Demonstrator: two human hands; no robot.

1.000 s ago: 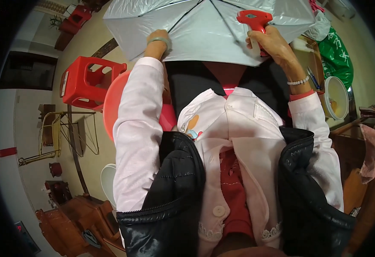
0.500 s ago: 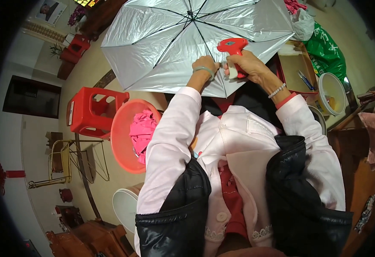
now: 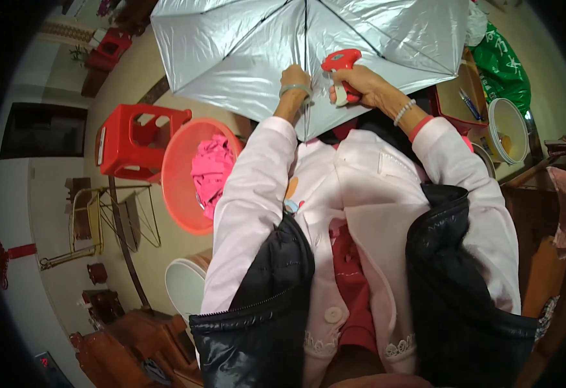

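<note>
Spread open in front of me is an umbrella (image 3: 212, 35), its silver inner side up and thin dark ribs fanning out. My left hand (image 3: 294, 76), a pale bangle on its wrist, is closed on the umbrella near its near edge, beside a rib. The exact pinch point is hidden under the fingers. My right hand (image 3: 366, 84) wraps around a red and white pistol-shaped hand tool (image 3: 342, 59), just right of the left hand and over the silver cloth. A beaded bracelet circles that wrist.
To the left stand a red plastic stool (image 3: 128, 142) and a coral basin (image 3: 178, 184) holding pink cloth (image 3: 210, 169). A white bucket (image 3: 183, 281) is lower left. On the right are a green bag (image 3: 503, 68), pens (image 3: 469, 103) in a tray, and a white tub (image 3: 508, 132).
The umbrella has turned and come nearer, so its hub has left the view and a rib now points at me. Both hands have shifted slightly left; the right still grips the tool.
</note>
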